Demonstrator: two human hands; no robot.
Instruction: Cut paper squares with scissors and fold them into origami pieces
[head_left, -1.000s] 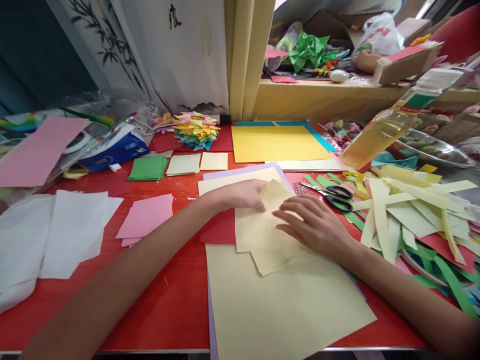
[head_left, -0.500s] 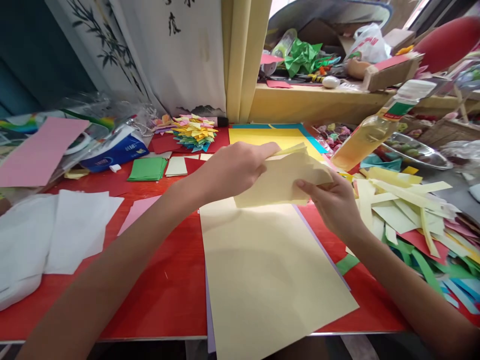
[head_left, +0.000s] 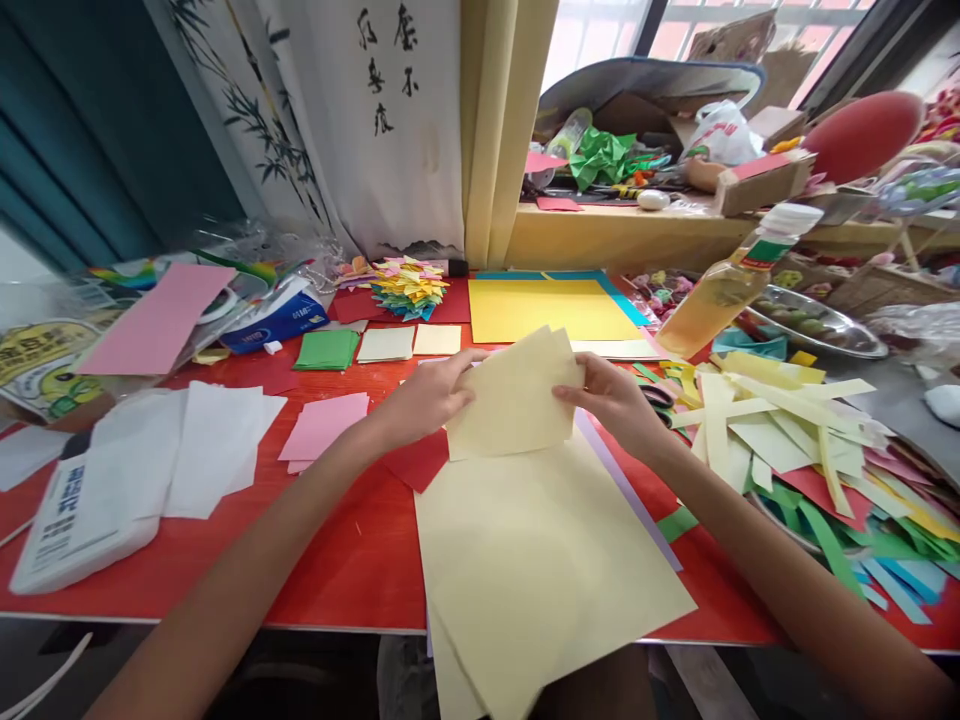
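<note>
Cream paper sheets [head_left: 514, 400] are held upright between my two hands, slightly fanned at the top. My left hand [head_left: 431, 395] grips their left edge with fingers behind and thumb in front. On the right edge, my right hand [head_left: 604, 395] pinches them the same way. Larger cream sheets [head_left: 555, 560] lie below, overhanging the table's front edge, with a lilac sheet [head_left: 626, 490] showing under their right side. A red paper piece [head_left: 420, 460] lies beneath my left hand. Scissors [head_left: 658, 400] rest just right of my right hand, partly hidden.
Left are pink squares [head_left: 326, 428], green squares [head_left: 328, 349] and white sheets [head_left: 214, 445]. A yellow sheet [head_left: 551, 308] and a folded-paper cluster [head_left: 409, 287] lie at the back. Right stand a tilted bottle [head_left: 724, 290] and a heap of paper strips [head_left: 787, 440].
The cream sheets came lower and left, now held at both side edges. My left hand moved from their top to the left edge. The view shifted, and the large sheets below now lie spread apart.
</note>
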